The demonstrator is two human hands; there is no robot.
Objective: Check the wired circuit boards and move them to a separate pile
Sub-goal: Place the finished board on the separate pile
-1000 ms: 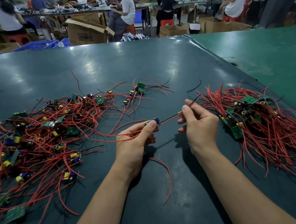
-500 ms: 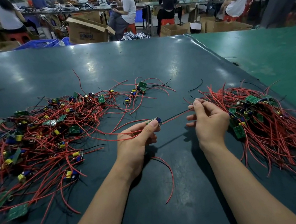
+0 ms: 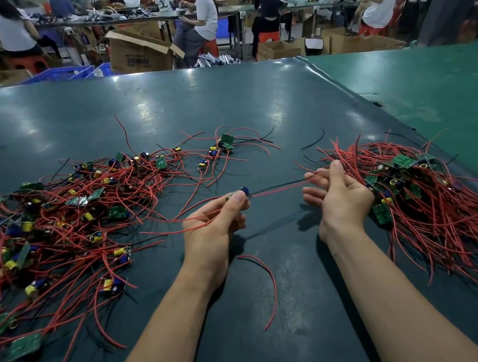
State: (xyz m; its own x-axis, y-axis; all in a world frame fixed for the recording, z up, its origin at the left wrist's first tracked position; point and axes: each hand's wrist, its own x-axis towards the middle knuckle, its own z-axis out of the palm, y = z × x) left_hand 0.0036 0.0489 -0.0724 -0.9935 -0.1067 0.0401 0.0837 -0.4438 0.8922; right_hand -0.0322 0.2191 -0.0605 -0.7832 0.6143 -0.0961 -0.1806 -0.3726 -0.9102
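one board in the air, and plenty of ways to snag it

left hand (image 3: 216, 225) pinches a small wired circuit board (image 3: 238, 195) between thumb and fingertips, just above the dark green table (image 3: 219, 105), between the two piles. right hand (image 3: 338, 196) has the board's red and black leads (image 3: 279, 187) drawn out taut; fingers half curled, and the leads seem to run between thumb and forefinger, though the exact pinch is hard to make out.

here's the risk: the board's other red leads trail back left towards the unsorted pile (image 3: 61, 234), and if they're tangled in there, lifting away could drag neighbours along. pull too hard on that stretched pair and a solder joint could give. the checked pile (image 3: 440, 192) sits just beside the right hand, near the table's edge, so a careless drop could send wires sliding off. a loose red wire (image 3: 268, 282) lies between the forearms, ready to catch a wrist.
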